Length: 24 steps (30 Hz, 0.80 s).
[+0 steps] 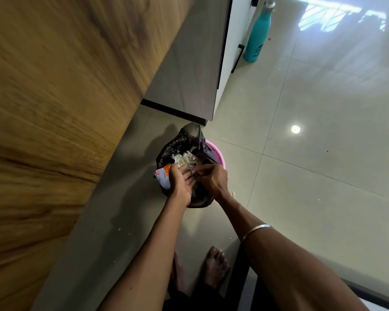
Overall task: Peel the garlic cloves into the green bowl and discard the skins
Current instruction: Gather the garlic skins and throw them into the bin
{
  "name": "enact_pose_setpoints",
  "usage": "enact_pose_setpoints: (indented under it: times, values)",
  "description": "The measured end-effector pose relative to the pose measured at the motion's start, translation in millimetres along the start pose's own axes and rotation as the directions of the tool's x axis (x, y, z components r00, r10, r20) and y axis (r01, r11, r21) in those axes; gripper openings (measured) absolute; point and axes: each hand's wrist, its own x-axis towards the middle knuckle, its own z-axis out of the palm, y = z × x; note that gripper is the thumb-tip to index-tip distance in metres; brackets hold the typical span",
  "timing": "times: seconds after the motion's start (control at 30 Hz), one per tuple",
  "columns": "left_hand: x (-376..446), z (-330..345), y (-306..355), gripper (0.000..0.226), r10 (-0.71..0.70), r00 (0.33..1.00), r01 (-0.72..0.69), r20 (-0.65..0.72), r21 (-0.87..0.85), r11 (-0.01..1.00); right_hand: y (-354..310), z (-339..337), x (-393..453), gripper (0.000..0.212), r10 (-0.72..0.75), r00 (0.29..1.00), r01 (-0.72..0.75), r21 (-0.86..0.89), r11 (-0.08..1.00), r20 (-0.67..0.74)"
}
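Observation:
On the floor stands a pink bin [218,153] lined with a black bag [184,140]. A heap of pale garlic skins [186,159] lies inside the bag. Both my hands reach down over its near rim. My left hand [181,182] has its fingers stretched out over the bag, next to an orange and white wrapper [163,175]. My right hand [211,178] touches the left hand's fingers with straight fingertips. Whether skins lie between the hands is hidden. The green bowl and the garlic cloves are not in view.
A wooden panel [54,108] fills the left side, with a grey cabinet [189,63] beyond it. A teal bottle [257,34] stands on the glossy tiled floor at the back right. My bare feet [215,268] are below the bin. A few skin scraps lie on the floor.

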Motion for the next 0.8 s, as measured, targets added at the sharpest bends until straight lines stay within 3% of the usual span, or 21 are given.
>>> enact_pose_setpoints:
  times: [0.07, 0.13, 0.27, 0.47, 0.6, 0.67, 0.8]
  values:
    - [1, 0, 1, 0.042, 0.020, 1.000, -0.020, -0.015, -0.004, 1.000, 1, 1, 3, 0.038, -0.016, 0.999, 0.017, -0.019, 1.000, 0.044]
    - [0, 0, 1, 0.032, 0.025, 0.999, -0.025, -0.019, 0.035, 0.999, 1, 3, 5, 0.024, 0.005, 1.000, -0.005, -0.006, 1.000, -0.010]
    - [5, 1, -5, 0.028, 0.045, 0.997, -0.037, -0.070, 0.109, 0.993, 4, 4, 7, 0.019, 0.018, 0.997, -0.017, 0.016, 1.000, -0.074]
    - [5, -2, -6, 0.079, 0.050, 0.999, -0.050, -0.011, 0.017, 0.999, -2, 3, 4, 0.016, -0.017, 0.997, 0.018, 0.018, 1.000, -0.081]
    - [4, 3, -1, 0.044, 0.055, 0.998, -0.056, 0.008, 0.059, 0.997, -4, 2, 0, 0.020, -0.066, 0.990, 0.069, 0.019, 0.997, -0.124]
    - [10, 1, -1, 0.039, 0.096, 0.995, -0.096, 0.004, 0.057, 0.994, -6, 4, -2, 0.015, -0.066, 0.987, 0.070, 0.026, 0.997, -0.150]
    - [22, -5, -7, 0.031, 0.183, 0.982, -0.177, -0.034, 0.138, 0.975, -10, 5, 1, 0.023, -0.037, 0.995, 0.035, -0.026, 0.999, -0.090]
